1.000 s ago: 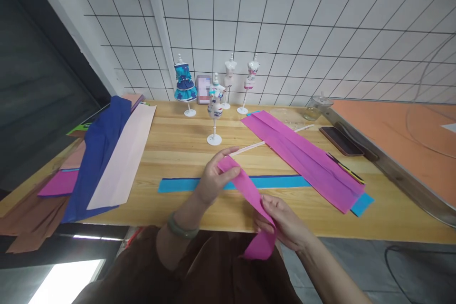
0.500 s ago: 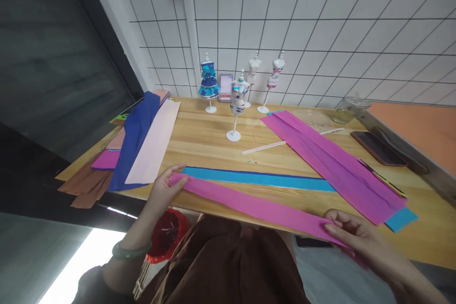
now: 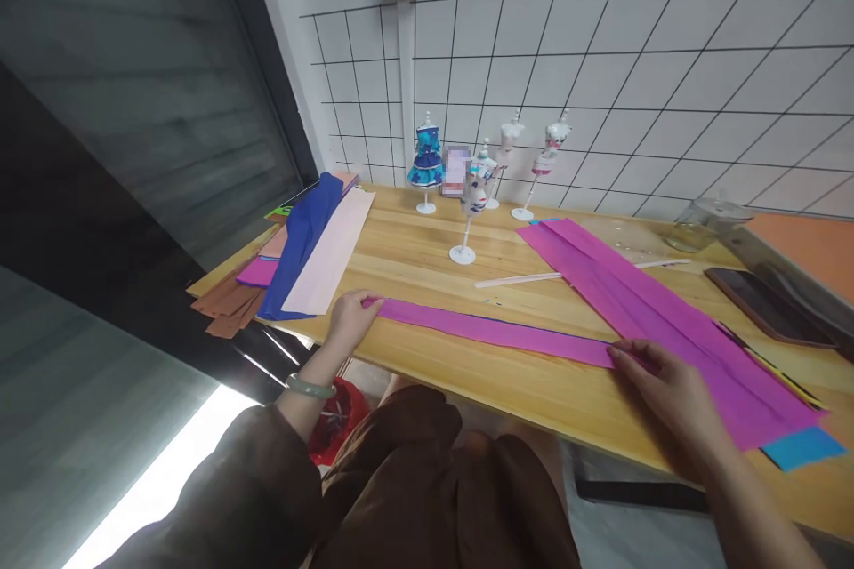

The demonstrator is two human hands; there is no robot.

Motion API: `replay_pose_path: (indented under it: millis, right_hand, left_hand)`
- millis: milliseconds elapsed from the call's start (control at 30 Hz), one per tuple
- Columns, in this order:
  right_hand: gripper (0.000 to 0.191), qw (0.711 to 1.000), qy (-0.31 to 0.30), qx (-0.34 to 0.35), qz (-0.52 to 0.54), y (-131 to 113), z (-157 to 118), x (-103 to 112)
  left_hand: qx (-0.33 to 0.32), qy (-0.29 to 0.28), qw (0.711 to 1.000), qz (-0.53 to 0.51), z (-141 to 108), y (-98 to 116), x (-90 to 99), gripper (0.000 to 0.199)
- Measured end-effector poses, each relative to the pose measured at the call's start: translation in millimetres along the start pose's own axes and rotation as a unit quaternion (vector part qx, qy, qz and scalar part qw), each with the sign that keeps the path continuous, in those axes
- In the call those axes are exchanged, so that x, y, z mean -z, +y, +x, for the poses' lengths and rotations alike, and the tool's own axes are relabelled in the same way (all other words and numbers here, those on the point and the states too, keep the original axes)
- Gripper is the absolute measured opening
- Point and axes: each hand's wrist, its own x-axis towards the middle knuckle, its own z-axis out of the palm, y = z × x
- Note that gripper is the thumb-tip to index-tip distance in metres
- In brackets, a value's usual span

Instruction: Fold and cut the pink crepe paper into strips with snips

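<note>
A long pink strip [image 3: 494, 333] lies across the wooden table [image 3: 400, 240], covering nearly all of a blue strip, whose dark blue upper edge just shows. My left hand [image 3: 353, 320] pinches the left end of the pink strip. At its right end, my right hand [image 3: 657, 378] has thumb and fingers closed on the strip. Wide folded magenta sheets [image 3: 654, 320] spread beside and beyond my right hand, with a light blue piece [image 3: 804, 447] sticking out below them.
Small white dress stands [image 3: 463, 255] stand at the back, one wearing a blue ruffled dress [image 3: 425, 158]. Blue sheets [image 3: 303, 244], a pale pink sheet [image 3: 330, 258] and brown pieces [image 3: 230, 298] lie left. A dark phone [image 3: 767, 307] and glass jar [image 3: 697, 227] are right.
Both hands have moved the pink strip forward from the table's front edge, and it now lies over the light blue strip. The camera view has shifted left.
</note>
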Motion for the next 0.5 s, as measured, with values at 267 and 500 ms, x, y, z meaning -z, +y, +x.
replay_pose_path:
  millis: [267, 500]
  right_hand:
    - [0.037, 0.999, 0.009, 0.003, -0.038, 28, 11, -15]
    - [0.037, 0.999, 0.018, 0.004, -0.039, 31, 14, -19]
  left_hand:
    - [-0.015, -0.033, 0.995, 0.092, 7, -3, -0.9, 0.025]
    - [-0.015, -0.088, 0.991, 0.102, 27, -1, 8.2, 0.032]
